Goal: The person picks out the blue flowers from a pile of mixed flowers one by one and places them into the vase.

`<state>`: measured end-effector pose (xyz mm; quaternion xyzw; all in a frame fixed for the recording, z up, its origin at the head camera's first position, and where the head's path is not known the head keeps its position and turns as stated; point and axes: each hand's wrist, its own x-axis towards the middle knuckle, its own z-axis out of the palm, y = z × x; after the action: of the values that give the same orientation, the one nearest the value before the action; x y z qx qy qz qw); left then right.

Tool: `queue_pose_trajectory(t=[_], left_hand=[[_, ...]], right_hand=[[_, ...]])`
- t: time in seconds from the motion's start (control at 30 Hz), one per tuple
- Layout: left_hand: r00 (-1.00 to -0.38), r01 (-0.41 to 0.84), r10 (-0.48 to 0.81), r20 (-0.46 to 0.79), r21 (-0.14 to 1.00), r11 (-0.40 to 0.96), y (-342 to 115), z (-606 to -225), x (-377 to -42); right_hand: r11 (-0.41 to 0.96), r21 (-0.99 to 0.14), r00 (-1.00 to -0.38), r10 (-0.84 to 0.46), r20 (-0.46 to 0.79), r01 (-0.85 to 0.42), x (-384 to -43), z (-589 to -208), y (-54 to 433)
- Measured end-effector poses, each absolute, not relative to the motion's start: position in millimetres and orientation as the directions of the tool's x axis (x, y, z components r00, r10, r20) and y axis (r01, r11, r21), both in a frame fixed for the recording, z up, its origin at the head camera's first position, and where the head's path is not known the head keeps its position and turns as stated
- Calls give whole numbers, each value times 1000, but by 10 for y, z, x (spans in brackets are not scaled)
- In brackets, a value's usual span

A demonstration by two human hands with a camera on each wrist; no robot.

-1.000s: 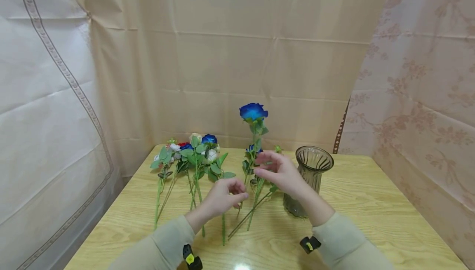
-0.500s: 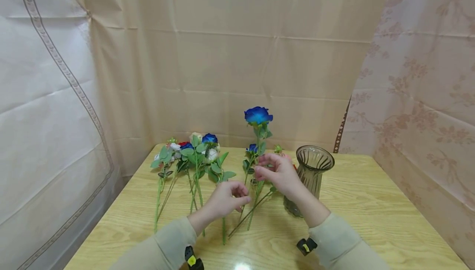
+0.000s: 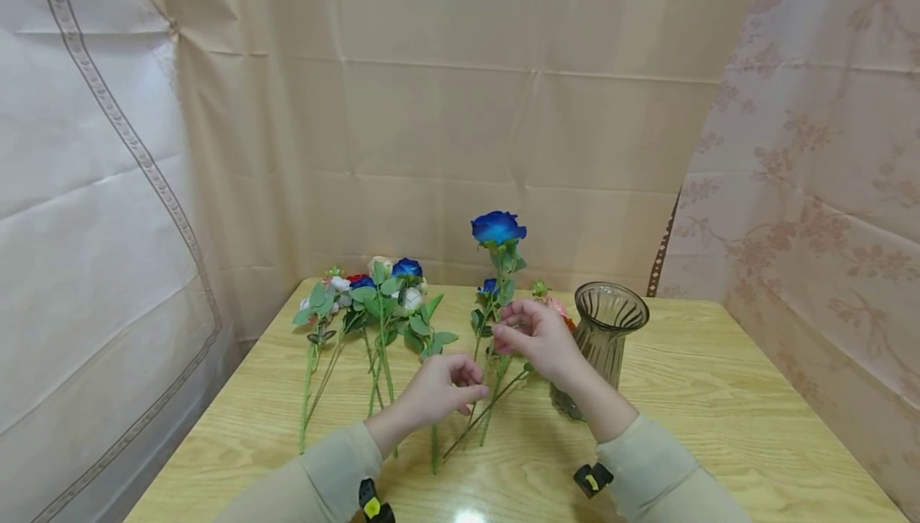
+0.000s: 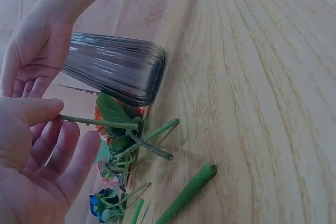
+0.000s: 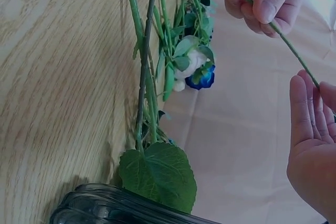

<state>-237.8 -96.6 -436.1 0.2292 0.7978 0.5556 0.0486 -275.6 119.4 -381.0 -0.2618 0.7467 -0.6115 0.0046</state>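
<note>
Beige cloth (image 3: 431,108) hangs behind a wood-grained table (image 3: 719,427). Flowers in a loose cluster (image 3: 379,306) lie on its left, and a smoked-glass vase (image 3: 604,351) stands upright on its right. Between them, two hands share one blue rose (image 3: 498,227), held roughly upright with its bloom on top. The right hand (image 3: 542,339) pinches its stem (image 4: 100,122) higher up; the left hand (image 3: 438,383), lower and apart from the right, pinches the same stem between thumb and fingers, the lower end sticking out free beyond them. The step in hand, I judge, is steadying or adjusting this rose with both hands. The next move seems to call for one firm pinch while the other loosens, and for the lower end to clear the dark stem (image 5: 144,61) lying below.
</note>
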Motion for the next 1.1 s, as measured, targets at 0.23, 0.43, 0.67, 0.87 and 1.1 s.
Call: queue_pose_trajectory(t=[0.23,0.43,0.67,0.87,1.1], left_hand=[[-892,287,427,152,918,274,-989,-4334,-2366],[-896,285,410,169,928,241,-1017,-4320,-2396],[-907,311,362,215,921,234,-1057,-4325,-2457],[-908,375,317,274,870,321,-1073,-4311,-2485],[-918,376,267,294,859,347,-1046,-4286,-2528]], right_hand=[[119,-912,-858,-404,317,-393,-2734,-3775,1208],[140,-894,-851,-397,343,-425,-2722,-3682,1226],[149,-885,-853,-377,361,-441,-2686,-3538,1267],[120,-871,-833,-381,402,-476,-2650,-3379,1342],[96,-857,-821,-357,445,-506,-2639,-3203,1439]])
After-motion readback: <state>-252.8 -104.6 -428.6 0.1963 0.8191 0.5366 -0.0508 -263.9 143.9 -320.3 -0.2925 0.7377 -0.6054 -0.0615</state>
